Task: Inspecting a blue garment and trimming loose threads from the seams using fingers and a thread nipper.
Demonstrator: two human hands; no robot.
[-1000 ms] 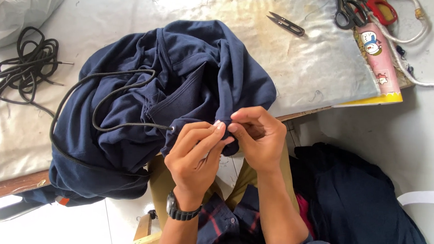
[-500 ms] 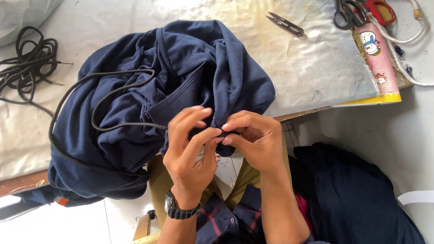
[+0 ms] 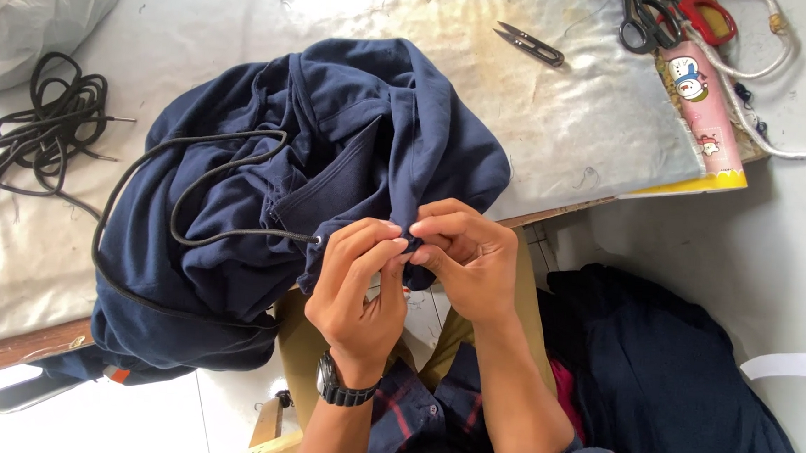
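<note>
At the table edge, both hands (image 3: 410, 264) pinch the navy hoodie (image 3: 332, 177) hem.

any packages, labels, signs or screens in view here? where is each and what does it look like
Pink rectangular printed package with a cartoon figure: upper right of the table, lying under the black-handled scissors, long and narrow.
Yellow-edged flat board or card: beneath the pink package at the table's right edge, thin, only its rim showing.
No signs or screens; the black wristwatch on the left wrist shows only its strap.
</note>
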